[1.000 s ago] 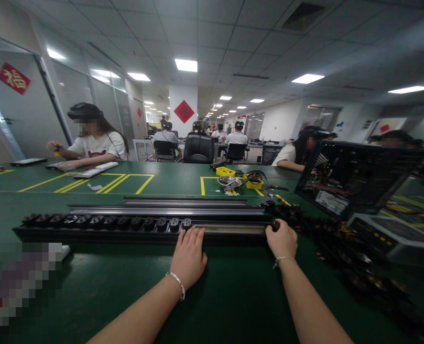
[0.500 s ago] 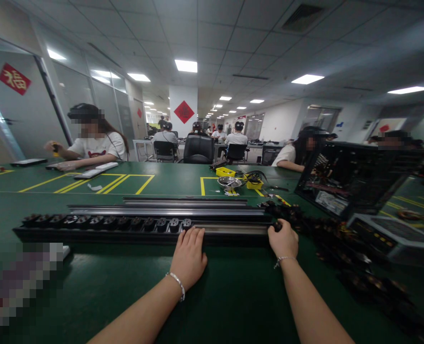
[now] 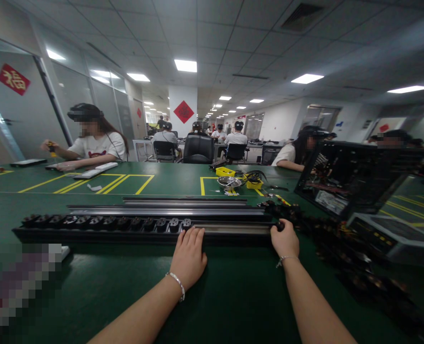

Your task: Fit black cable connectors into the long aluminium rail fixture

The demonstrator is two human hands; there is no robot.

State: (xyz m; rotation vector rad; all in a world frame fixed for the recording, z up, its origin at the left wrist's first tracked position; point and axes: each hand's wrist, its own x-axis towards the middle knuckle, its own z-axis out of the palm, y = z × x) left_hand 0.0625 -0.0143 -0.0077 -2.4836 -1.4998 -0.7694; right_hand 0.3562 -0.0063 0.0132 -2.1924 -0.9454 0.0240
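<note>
Head view: rail [image 3: 100, 235] lies across the green table [image 3: 233, 296], in front of the person, long side toward them. Row of black sockets [image 3: 149, 224] fills its left part; right part shows bare metal channel.

Left hand [image 3: 189, 255]: laid flat, fingers out and close together, tips on the rail at the rightmost socket of the row. Can't tell if they press on that socket or just the rail edge.

Right hand [image 3: 285, 241]: narrow, thumb and fingers pinching a small black part [image 3: 279, 226] at the rail's right end. Can't tell if the part sits in the channel.

Behind: long rail [image 3: 168, 210], then a shorter one [image 3: 185, 201], roughly parallel. Right: heap of dark parts [image 3: 335, 234], blurry; PC case [image 3: 322, 203] tilted; PSU [image 3: 391, 236] near it. Farther back: metal bowl [image 3: 229, 182] between two yellow bins [image 3: 225, 171]. Co-worker [image 3: 102, 145] sits across the table, far left.
</note>
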